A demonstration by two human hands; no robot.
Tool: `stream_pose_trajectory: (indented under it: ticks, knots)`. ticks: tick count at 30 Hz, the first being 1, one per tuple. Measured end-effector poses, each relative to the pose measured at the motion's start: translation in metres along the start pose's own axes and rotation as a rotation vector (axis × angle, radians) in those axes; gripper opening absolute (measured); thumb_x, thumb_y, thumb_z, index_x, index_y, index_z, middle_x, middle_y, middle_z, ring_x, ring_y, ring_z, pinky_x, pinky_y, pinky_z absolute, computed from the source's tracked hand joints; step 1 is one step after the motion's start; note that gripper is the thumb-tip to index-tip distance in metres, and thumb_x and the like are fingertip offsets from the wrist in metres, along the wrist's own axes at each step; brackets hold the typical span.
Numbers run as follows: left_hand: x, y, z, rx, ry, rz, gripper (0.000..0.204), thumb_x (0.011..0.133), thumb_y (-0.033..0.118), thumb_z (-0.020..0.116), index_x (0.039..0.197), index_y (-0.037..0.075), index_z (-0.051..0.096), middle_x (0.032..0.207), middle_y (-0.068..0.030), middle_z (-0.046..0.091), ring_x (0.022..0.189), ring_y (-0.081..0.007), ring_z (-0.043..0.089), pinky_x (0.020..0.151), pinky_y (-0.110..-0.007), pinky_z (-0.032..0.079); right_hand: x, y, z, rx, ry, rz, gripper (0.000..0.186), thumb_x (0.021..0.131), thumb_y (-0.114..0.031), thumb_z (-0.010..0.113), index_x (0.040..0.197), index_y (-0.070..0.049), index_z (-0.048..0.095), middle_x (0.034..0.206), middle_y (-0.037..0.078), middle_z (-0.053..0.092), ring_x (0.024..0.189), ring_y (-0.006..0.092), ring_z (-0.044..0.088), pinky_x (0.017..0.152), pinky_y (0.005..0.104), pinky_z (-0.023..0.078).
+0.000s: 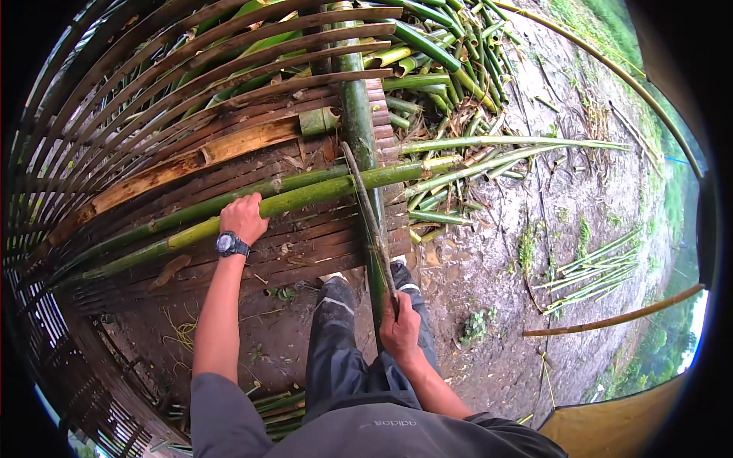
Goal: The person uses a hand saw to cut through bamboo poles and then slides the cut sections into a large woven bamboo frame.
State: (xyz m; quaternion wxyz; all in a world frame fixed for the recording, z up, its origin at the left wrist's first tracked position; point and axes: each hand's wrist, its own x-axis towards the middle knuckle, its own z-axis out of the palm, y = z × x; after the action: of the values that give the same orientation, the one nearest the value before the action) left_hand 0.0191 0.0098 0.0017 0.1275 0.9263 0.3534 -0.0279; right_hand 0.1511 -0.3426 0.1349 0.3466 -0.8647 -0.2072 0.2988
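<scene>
A long green bamboo pole (305, 197) lies across a slatted bamboo platform (301, 256), its cut end out past the right edge. My left hand (243, 220), with a watch on the wrist, is closed round this pole left of its middle. My right hand (401, 324) grips the lower end of a machete (368, 210), a long, narrow, brownish blade. The blade slants up and away, crossing over the pole; whether it touches the pole I cannot tell. Under the blade runs a thick green bamboo beam (355, 103) from near my legs to the far side.
A second green pole (221, 200) and a split bamboo length (202, 156) lie on the platform. Curved slats (191, 65) rise at the left. Cut bamboo (450, 57) is heaped at the back; thin strips (599, 271) lie on the muddy ground at right.
</scene>
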Motion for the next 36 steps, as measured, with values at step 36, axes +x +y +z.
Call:
stream_pose_trajectory:
  ticks: [36]
  knots:
    - [-0.025, 0.183, 0.044, -0.025, -0.166, 0.07, 0.031, 0.078, 0.03, 0.079, 0.095, 0.01, 0.063, 0.087, -0.0126, 0.074, 0.081, -0.0344, 0.074, 0.07, -0.048, 0.06, 0.047, 0.043, -0.142, -0.056, 0.048, 0.114, 0.014, 0.105, -0.017, 0.057, 0.108, -0.004, 0.059, 0.085, 0.029, 0.067, 0.084, 0.0525, 0.065, 0.064, 0.0524, 0.05]
